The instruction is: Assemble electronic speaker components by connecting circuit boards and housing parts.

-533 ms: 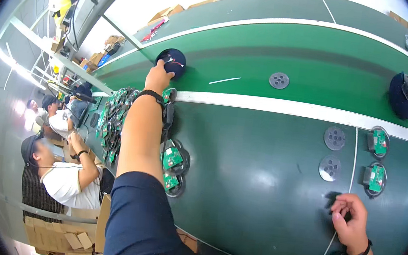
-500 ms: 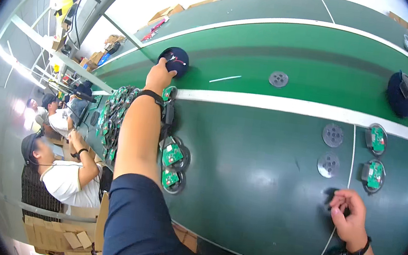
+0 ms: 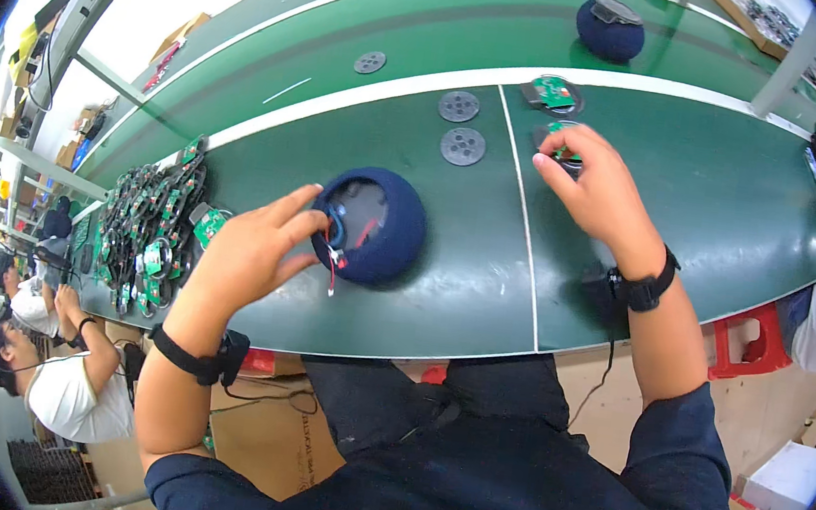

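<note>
Head view: left hand (image 3: 252,252) steadies a navy shell (image 3: 371,226) on the green worktop (image 3: 697,187), fingers apart at its open rim, probably keeping the wires reachable. Right hand (image 3: 597,186) has its fingers clamped on a green board (image 3: 563,150). 2 grey discs (image 3: 461,125) lie between; bare worktop right.

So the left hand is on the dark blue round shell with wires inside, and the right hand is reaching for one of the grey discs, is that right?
Not quite. The left hand is on the dark blue round shell, as you say. But the head view shows the right hand on a green circuit board, not on the grey discs, which lie untouched to its left.
</note>
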The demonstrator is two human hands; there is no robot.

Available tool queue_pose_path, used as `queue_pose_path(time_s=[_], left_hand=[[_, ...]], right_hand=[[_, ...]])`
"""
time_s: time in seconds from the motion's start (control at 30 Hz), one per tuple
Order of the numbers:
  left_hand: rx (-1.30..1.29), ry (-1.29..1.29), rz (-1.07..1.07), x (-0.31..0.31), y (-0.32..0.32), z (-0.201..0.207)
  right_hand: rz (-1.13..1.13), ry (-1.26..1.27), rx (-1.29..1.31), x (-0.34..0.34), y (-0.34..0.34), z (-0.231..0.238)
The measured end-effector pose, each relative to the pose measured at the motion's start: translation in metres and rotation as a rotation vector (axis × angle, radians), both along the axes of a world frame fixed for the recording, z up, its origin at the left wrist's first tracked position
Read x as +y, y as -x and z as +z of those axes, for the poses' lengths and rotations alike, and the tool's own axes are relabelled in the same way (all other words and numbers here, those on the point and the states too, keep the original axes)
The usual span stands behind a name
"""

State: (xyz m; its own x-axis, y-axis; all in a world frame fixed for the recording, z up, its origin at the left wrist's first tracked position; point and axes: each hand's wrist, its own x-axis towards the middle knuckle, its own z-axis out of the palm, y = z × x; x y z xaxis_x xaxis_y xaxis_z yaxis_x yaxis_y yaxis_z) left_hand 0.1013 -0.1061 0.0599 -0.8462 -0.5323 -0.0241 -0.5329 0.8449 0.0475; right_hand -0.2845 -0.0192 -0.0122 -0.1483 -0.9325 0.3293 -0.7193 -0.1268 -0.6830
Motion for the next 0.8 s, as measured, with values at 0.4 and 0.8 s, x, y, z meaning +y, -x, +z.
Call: queue_pose_path(time_s=[0.4,0.8], left_hand=[[0.876,0.088,0.235,0.099,0.003,-0.051],[1.661,-0.957,0.388,0.183,0.055,-0.090]], right_hand=[[-0.046,-0.196,0.297,-0.004,0.065,-0.033],[0.907,0.171,0.139,0.064,-0.110,0.051]])
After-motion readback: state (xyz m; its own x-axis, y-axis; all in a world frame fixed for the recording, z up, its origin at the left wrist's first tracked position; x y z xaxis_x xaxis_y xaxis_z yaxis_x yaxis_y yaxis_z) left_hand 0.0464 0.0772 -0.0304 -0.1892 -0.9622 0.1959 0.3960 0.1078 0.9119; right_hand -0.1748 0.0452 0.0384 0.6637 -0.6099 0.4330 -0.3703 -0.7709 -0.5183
